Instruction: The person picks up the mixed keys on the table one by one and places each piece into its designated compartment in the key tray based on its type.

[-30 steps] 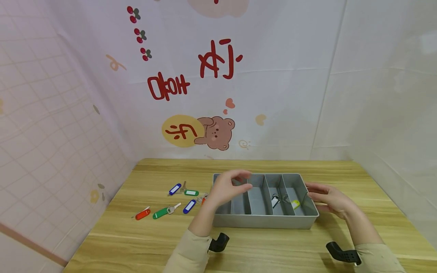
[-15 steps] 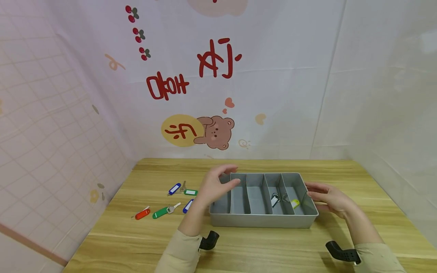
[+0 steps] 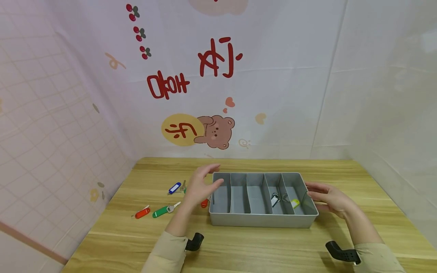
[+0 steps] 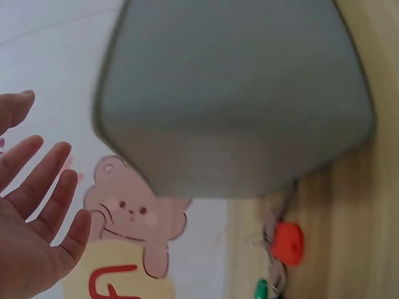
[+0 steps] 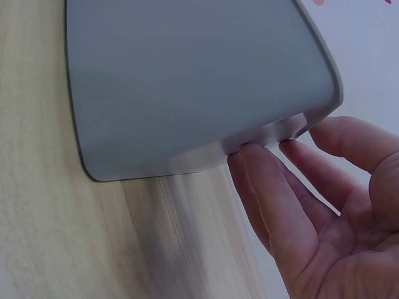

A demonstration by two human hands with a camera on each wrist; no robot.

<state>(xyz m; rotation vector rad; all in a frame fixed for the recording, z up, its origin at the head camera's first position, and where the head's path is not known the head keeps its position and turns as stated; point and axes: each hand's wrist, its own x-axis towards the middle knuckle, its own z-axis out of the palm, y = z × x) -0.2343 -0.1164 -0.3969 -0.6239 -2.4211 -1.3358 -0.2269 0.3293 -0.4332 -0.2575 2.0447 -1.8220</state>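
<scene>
A long grey divided tray [image 3: 263, 220] stands on the wooden table. At its right end, my right hand [image 3: 329, 198] touches the end wall with its fingertips, the thumb near the rim [image 5: 299, 205]. My left hand [image 3: 199, 187] is in the air just off the tray's left end, fingers spread and holding nothing; the left wrist view shows its fingers [image 4: 47, 187] apart from the tray. In the tray's right compartments lie a dark-edged key tag [image 3: 275, 200] and a yellow key tag [image 3: 295, 203].
Left of the tray lie tagged keys: a red tag [image 3: 142, 213], a green tag [image 3: 160, 212], a blue tag [image 3: 174, 188], and another red tag [image 3: 205, 203] close to the tray. My left forearm hides part of this group. A printed cloth [image 3: 283, 94] hangs behind the table.
My left hand has moved left from above the tray to beyond its left end, uncovering the left compartments. My right hand has stayed at the right end.
</scene>
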